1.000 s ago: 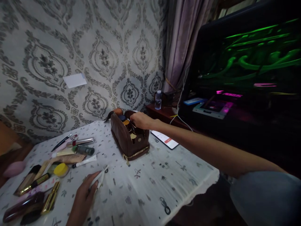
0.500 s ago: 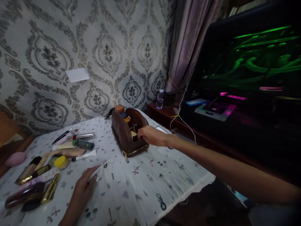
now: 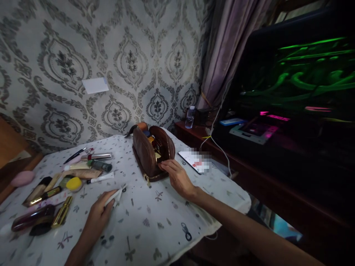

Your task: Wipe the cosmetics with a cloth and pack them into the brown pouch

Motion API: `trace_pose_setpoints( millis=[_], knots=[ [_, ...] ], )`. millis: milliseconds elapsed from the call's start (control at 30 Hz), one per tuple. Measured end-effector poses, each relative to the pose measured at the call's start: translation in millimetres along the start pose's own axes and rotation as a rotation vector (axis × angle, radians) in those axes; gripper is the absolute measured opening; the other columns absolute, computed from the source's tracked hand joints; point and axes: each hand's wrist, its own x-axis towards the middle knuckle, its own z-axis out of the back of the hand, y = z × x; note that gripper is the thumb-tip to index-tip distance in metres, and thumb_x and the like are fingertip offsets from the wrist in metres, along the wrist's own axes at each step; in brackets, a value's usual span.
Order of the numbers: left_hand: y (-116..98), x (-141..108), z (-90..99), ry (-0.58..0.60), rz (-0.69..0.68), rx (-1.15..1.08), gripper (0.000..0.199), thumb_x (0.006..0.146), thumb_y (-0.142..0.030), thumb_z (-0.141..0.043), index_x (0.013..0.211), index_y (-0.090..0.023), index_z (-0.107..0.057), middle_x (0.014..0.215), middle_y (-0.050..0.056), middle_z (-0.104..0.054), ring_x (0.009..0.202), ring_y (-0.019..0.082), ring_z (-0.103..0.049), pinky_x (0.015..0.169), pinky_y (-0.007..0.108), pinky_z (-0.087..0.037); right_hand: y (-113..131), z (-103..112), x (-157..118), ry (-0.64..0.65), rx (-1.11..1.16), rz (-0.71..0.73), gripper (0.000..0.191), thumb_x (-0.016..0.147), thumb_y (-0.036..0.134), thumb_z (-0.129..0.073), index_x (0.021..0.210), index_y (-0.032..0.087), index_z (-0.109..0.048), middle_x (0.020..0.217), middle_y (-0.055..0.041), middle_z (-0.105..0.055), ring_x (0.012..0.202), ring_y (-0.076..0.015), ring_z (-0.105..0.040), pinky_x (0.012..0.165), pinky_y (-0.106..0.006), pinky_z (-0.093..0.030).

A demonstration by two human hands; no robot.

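An unzipped brown makeup bag (image 3: 144, 153) stands on the patterned white cloth, with gold-coloured and dark items inside. At its near right rim is my right hand (image 3: 177, 179), fingers stretched out and their tips just over the edge; I see nothing held in it. My left hand (image 3: 101, 212) rests on the cloth to the left, thumb and fingers pinching a folded white piece (image 3: 116, 197) that looks like tissue. Beyond that hand lie a white tube (image 3: 101, 178), a dark green bottle (image 3: 100, 165), a yellow-lidded jar (image 3: 74, 184) and a gold tube (image 3: 62, 213).
More cosmetics cover the left side, with a pink sponge (image 3: 22, 178) at the edge. Right of the bag lies a phone (image 3: 191, 160). A clear bottle (image 3: 190, 117) and a white cable (image 3: 219, 146) are on the dark red desk, beside a large black computer case (image 3: 277, 155).
My right hand has drawn back from inside the bag to its near right rim. The left hand keeps its pinch on the white piece. The view has shifted slightly.
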Motion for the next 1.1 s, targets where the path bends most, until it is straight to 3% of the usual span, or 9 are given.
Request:
trace_pose_setpoints(
  millis=[100,233,367,600,833,1100],
  knots=[
    [-3,0,0.1,-0.004,0.004,-0.002,0.044,0.089,-0.045,-0.047,0.117,-0.021,-0.070,0.121,0.009,-0.071,0.113,0.026,-0.065,0.095,0.040,-0.054,-2,-5,-7,-0.017,0.017,0.017,0.041,0.094,0.004,-0.038,0.124,0.016,-0.063,0.117,-0.0135,-0.068,0.114,-0.0229,-0.058,0.096,-0.043,-0.055],
    [-5,0,0.4,0.003,0.002,-0.009,0.043,0.088,-0.043,-0.047,0.118,-0.021,-0.070,0.119,0.009,-0.071,0.111,0.026,-0.066,0.094,0.040,-0.054,-5,-17,-20,0.011,-0.016,0.050,0.061,0.086,-0.003,-0.036,0.142,0.016,-0.049,0.133,-0.0150,-0.060,0.129,-0.0251,-0.049,0.105,-0.051,-0.050],
    [-3,1,0.0,0.002,-0.011,0.012,0.046,0.088,-0.044,-0.045,0.118,-0.020,-0.070,0.120,0.009,-0.071,0.112,0.027,-0.065,0.096,0.040,-0.053,-6,-28,-27,0.040,-0.042,0.052,0.067,0.082,-0.004,-0.036,0.147,0.011,-0.042,0.140,-0.0183,-0.055,0.137,-0.0268,-0.041,0.109,-0.053,-0.046],
    [7,3,-1.3,0.000,-0.036,0.034,0.045,0.087,-0.044,-0.047,0.117,-0.020,-0.070,0.119,0.008,-0.072,0.110,0.026,-0.067,0.093,0.037,-0.054,-2,-35,-28,0.024,-0.077,0.016,0.068,0.084,-0.002,-0.036,0.151,0.012,-0.036,0.143,-0.0179,-0.052,0.139,-0.0271,-0.039,0.111,-0.053,-0.044],
    [7,2,-1.5,0.009,-0.040,0.038,0.045,0.089,-0.044,-0.044,0.118,-0.020,-0.069,0.120,0.009,-0.071,0.110,0.026,-0.066,0.094,0.039,-0.054,-3,-37,-30,-0.046,-0.090,0.059,0.077,0.084,-0.003,-0.035,0.157,0.017,-0.019,0.142,-0.0165,-0.051,0.137,-0.0284,-0.040,0.108,-0.054,-0.047],
    [7,2,-2.6,0.013,-0.025,0.025,0.045,0.090,-0.044,-0.044,0.119,-0.019,-0.069,0.122,0.010,-0.070,0.113,0.026,-0.065,0.096,0.041,-0.053,0,-35,-26,0.007,-0.147,0.034,0.073,0.085,0.000,-0.037,0.156,0.014,-0.025,0.142,-0.0179,-0.050,0.134,-0.0290,-0.041,0.109,-0.052,-0.045]
  ],
)
